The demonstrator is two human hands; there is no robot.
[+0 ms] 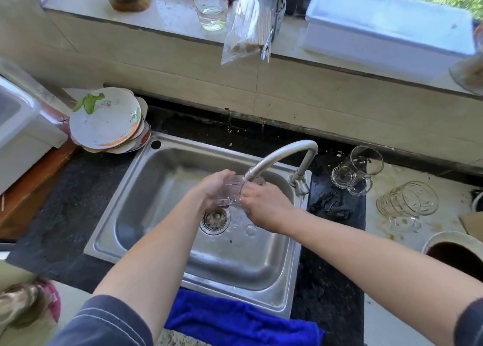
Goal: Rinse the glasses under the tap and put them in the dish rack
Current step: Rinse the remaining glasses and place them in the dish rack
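**Glass mug at the spout, both hands on it**

Your left hand (215,188) curls its fingers round the left side of a clear glass mug (232,192). Your right hand (264,205) grips the other side, fingers bent. The mug sits just under the tap (283,153) spout, over the steel sink (146,188), above the drain. A second mug (356,170) and a third mug (407,202) lie on their sides on the worktop (386,267), right of the sink. A plate stack (107,120) is at the sink's back left corner. A blue cloth (235,317) hangs at the front edge.
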